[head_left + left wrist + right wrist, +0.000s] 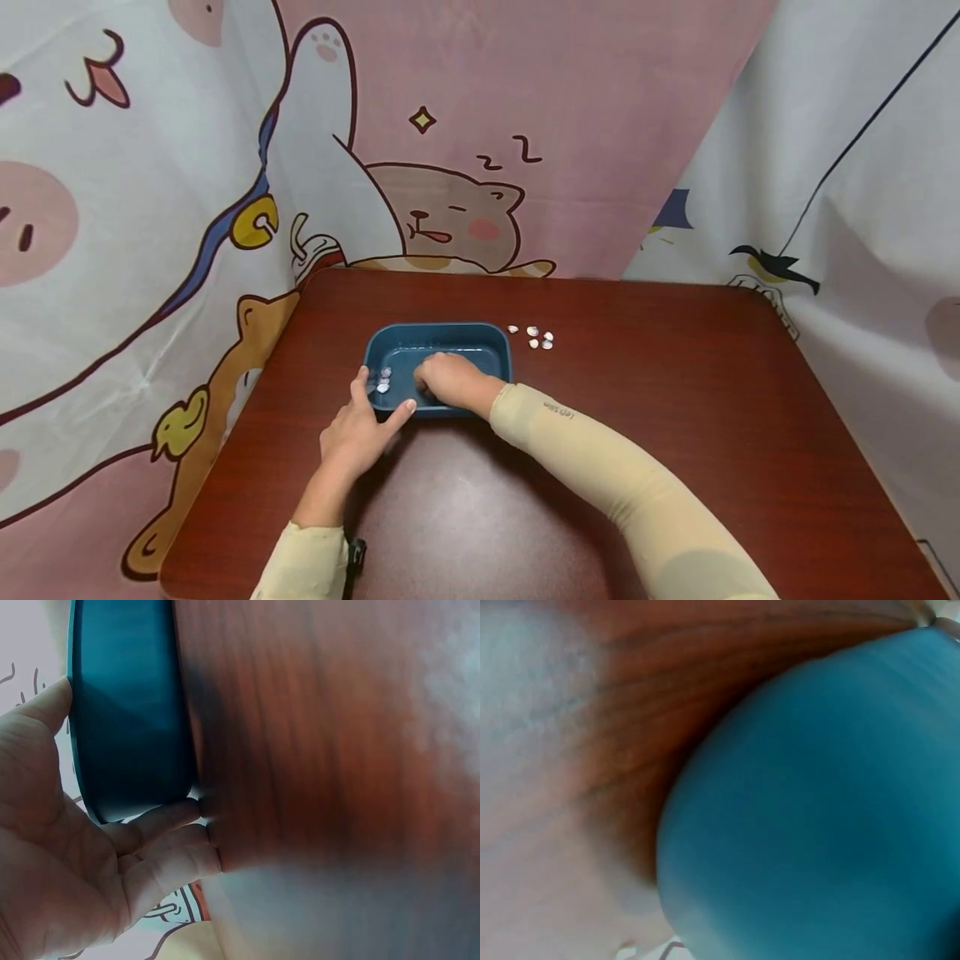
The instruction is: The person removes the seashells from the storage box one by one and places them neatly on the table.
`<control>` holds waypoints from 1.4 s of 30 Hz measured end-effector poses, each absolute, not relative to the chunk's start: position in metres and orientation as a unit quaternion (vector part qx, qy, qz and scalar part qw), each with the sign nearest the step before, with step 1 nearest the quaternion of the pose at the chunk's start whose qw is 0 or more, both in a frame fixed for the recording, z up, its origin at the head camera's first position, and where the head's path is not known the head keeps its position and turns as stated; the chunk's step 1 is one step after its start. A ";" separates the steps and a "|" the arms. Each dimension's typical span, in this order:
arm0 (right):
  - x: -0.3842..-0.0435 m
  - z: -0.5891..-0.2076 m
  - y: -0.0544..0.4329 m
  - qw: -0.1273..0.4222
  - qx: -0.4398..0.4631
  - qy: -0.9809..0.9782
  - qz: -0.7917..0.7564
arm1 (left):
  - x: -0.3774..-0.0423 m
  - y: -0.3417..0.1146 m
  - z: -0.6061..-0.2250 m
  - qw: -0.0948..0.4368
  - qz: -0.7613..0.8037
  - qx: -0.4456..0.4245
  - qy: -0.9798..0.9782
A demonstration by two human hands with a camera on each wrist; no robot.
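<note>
A blue rectangular tub (489,357) stands on the table. My left hand (358,435) touches its near left corner, thumb at the near rim and fingers along the left end. Those fingers lie fairly straight against the tub wall (135,712) in the left wrist view. Inside the tub my right hand (456,382) reaches down with bent fingers. Its fingertips are hidden, so anything held there cannot be seen. Small white shells (383,388) lie in a short row by the tub's left wall. The right wrist view is filled mostly by the tub's outer side (802,802).
Several more small white shells (533,332) lie on the table just right of the tub's far corner. The dark red wooden table (675,375) extends on both sides. Cloth printed with cartoon animals (570,125) hangs behind and beside it.
</note>
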State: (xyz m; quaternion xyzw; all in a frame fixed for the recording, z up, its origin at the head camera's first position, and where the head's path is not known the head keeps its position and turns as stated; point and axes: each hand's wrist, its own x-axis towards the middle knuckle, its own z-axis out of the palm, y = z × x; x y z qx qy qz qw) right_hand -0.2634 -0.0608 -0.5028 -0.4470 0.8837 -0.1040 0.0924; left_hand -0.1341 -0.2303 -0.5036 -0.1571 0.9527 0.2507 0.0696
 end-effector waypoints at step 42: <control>-0.318 -0.457 0.018 -0.057 -0.223 0.952 -0.202 | -0.131 -0.229 -0.506 0.055 0.247 -0.155 0.955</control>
